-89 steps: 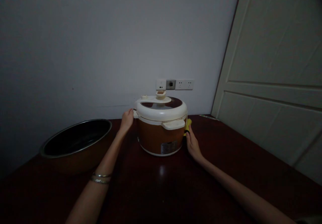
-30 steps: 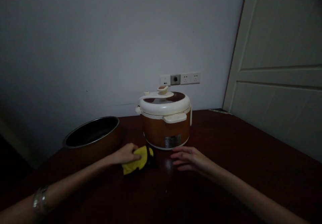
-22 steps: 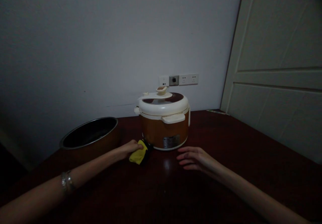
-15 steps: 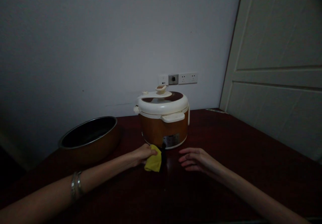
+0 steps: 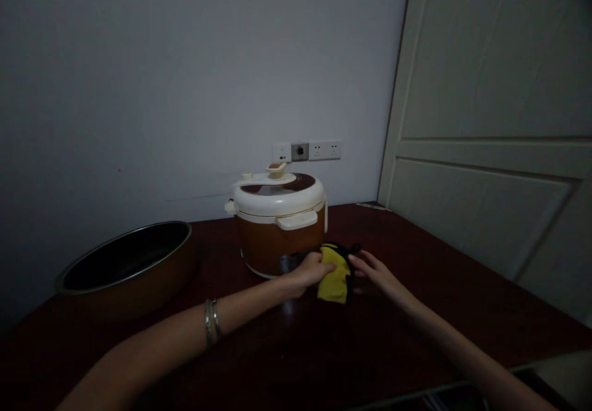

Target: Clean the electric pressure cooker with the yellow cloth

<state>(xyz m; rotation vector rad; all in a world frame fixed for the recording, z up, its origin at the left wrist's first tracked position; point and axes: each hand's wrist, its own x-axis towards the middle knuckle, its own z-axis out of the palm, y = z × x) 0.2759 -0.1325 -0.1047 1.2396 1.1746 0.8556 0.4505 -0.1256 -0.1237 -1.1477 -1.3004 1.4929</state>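
Note:
An orange rice cooker (image 5: 276,229) with a white lid stands on the dark red table (image 5: 324,349) near the wall. Just in front of it and to its right, my left hand (image 5: 311,270) is closed on a yellow cloth with black edging (image 5: 335,275), holding it low over the table. My right hand (image 5: 377,270) has its fingers stretched towards the cloth's right edge and touches it. Two bangles ring my left wrist.
A wide dark metal basin (image 5: 124,266) sits at the table's left. Wall sockets (image 5: 308,151) are mounted behind the cooker. A pale panelled door (image 5: 490,152) borders the table on the right. The table's front edge runs along the bottom right.
My left hand carried the yellow cloth from left of the cooker's front rightward to its right front. My right hand, earlier lying flat on the table, now reaches the cloth.

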